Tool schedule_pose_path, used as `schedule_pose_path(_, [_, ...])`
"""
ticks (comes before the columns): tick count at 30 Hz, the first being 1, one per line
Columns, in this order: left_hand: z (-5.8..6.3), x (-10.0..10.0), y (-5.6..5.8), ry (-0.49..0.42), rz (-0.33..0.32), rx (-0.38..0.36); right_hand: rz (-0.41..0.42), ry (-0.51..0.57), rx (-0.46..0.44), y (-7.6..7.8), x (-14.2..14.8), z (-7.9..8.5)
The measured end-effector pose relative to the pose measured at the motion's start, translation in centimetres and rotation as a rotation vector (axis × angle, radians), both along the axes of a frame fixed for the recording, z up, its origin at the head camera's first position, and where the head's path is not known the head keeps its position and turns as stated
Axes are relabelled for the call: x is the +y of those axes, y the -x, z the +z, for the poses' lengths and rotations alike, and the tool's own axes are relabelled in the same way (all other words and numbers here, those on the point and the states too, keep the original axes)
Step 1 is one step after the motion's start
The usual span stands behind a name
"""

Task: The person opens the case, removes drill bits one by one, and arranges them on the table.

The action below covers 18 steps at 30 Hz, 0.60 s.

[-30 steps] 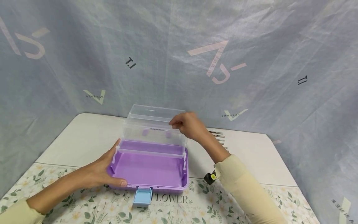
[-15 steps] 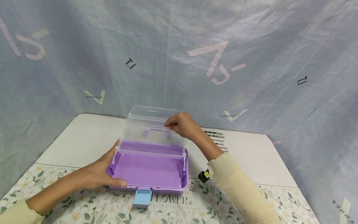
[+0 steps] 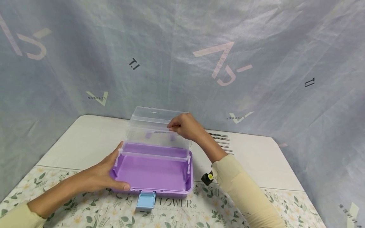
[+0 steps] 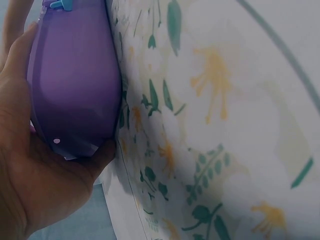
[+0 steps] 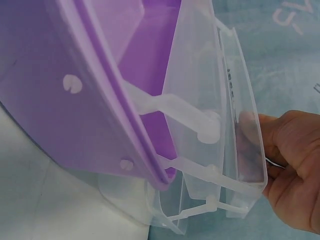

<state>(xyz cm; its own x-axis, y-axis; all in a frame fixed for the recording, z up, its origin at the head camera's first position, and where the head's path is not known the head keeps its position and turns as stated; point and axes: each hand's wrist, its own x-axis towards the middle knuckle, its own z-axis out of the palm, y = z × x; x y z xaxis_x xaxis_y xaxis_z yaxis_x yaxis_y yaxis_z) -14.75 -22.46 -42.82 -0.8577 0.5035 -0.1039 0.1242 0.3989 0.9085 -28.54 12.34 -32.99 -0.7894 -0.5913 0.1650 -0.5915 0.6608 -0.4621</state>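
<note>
A purple box [image 3: 154, 172] stands with its hinged clear trays [image 3: 156, 139] raised above the base. My left hand [image 3: 104, 172] holds the box's left end, fingers round the far side and thumb over the front rim; the left wrist view shows the palm round that end. My right hand [image 3: 185, 126] reaches over the right part of the upper tray, thumb and fingers pinched together. A drill bit [image 3: 159, 132] lies along this tray, its fluted part left of my fingertips; the pinched fingers are at its shank end. In the right wrist view the fingertips show through the tray wall [image 5: 250, 150].
Several more drill bits [image 3: 223, 142] lie in a row on the white board at the right, partly behind my right forearm. A blue latch [image 3: 146, 200] hangs folded down at the box's front. A grey cloth [image 3: 171, 63] hangs right behind the table.
My right hand has moved slightly left along the upper tray, closer to the drill bit, then stayed in place. The left hand and the box have not moved.
</note>
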Motion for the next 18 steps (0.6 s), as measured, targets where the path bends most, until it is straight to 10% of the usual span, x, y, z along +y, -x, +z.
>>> schedule_pose_path(18, [0.18, 0.00, -0.12, -0.001, 0.002, 0.009, -0.038, 0.004, -0.031, 0.00, 0.00, -0.05])
